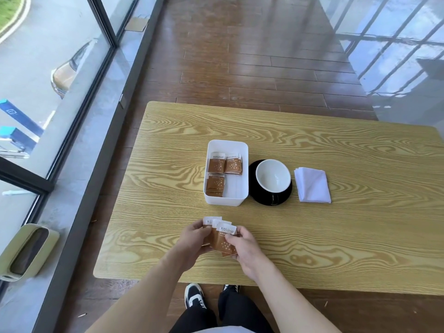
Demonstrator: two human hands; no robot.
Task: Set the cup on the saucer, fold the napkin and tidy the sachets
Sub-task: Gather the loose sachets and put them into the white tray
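Near the table's front edge, my left hand [192,239] and my right hand [242,246] together hold a small bunch of brown-and-white sachets [222,236], fanned out just above the wood. Further back a white rectangular tray [242,179] holds several more sachets [224,165] in small piles. Right of the tray a black cup with a white inside [272,176] sits on a black saucer [260,197]. A folded white napkin [312,185] lies flat to the right of the saucer.
The wooden table [336,236] stands on a dark plank floor. Tall glass windows with a dark frame [105,75] run along the left. A pale green bin [26,252] stands on the floor at the left. My shoes [194,295] show under the front edge.
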